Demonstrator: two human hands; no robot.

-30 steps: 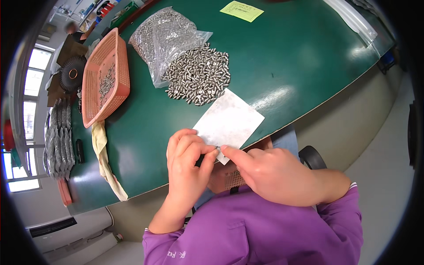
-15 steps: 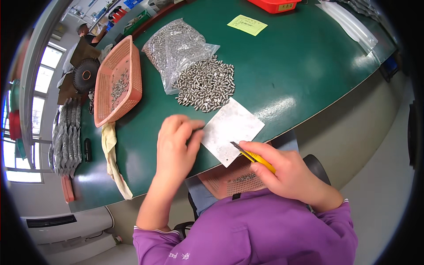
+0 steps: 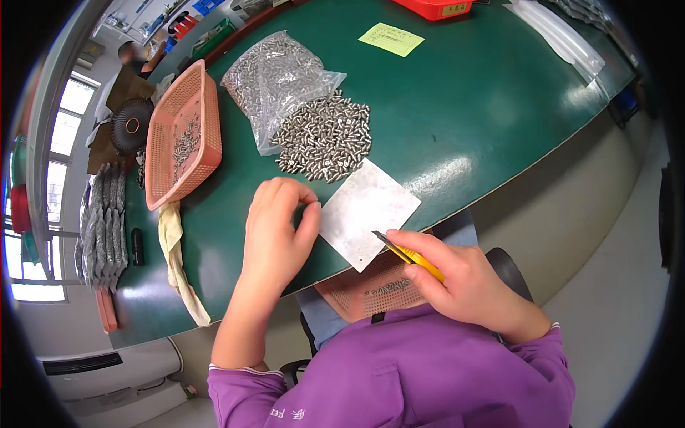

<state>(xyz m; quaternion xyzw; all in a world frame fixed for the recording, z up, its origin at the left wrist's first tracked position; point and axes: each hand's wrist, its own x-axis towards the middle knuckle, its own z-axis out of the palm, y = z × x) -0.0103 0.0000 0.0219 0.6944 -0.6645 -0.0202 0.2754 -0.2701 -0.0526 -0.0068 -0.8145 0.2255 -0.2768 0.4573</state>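
My right hand (image 3: 464, 282) grips a yellow utility knife (image 3: 419, 262), its dark blade tip over the lower part of a white square plate (image 3: 371, 210). The plate lies tilted at the table's near edge, with a small hole near its lowest corner. Just left of the plate, my left hand (image 3: 278, 225) is curled, thumb and index fingertips drawn together. Anything between them is hidden or too small to tell. Beyond the plate is a heap of small metal screws (image 3: 328, 135), beside a clear plastic bag (image 3: 275, 75) full of similar pieces.
On the left, a pink perforated basket (image 3: 207, 143) holding some screws rests by a pale cloth (image 3: 171, 242) and several packed bags (image 3: 105, 221). Another pink basket (image 3: 371, 285) sits at my lap. A yellow paper (image 3: 391, 39) and red tray (image 3: 437, 8) lie at the far side.
My left hand has drawn slightly back to the left, its index finger curling in toward the thumb. The right hand and knife stay nearly still. The whole view has shifted a little.
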